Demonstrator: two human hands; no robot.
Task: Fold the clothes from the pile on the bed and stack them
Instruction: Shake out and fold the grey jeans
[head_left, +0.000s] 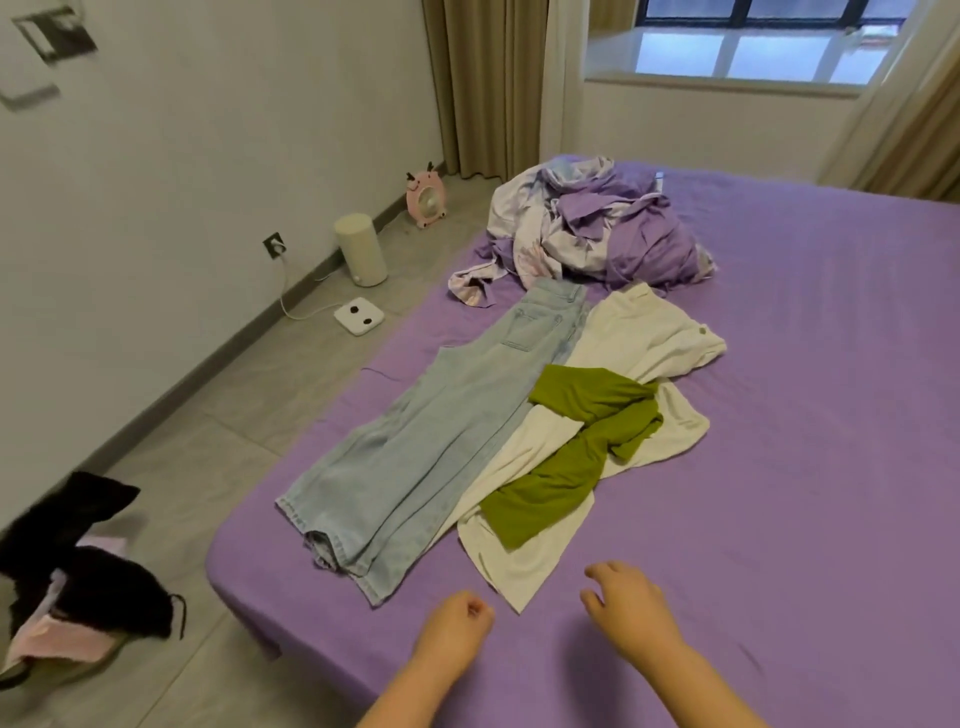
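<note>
Two bare hands, left hand (457, 626) clenched, right hand (626, 608) released (fingers loosely curled), near one jeans (436, 431), one green top (566, 462).

Bed (779, 415) covered by purple sheet. Laid flat on it: light-blue jeans (431, 441), cream garment (639, 343) beside them. Crumpled purple bedding (597, 223) heaped at far end.

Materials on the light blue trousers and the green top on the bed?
Light blue trousers: look like washed denim, given the faded matte weave, stitched hems and patch pocket. Olive green top: probably thin jersey knit, as it is matte, limp and softly bunched. Fibre content cannot be told.
</note>
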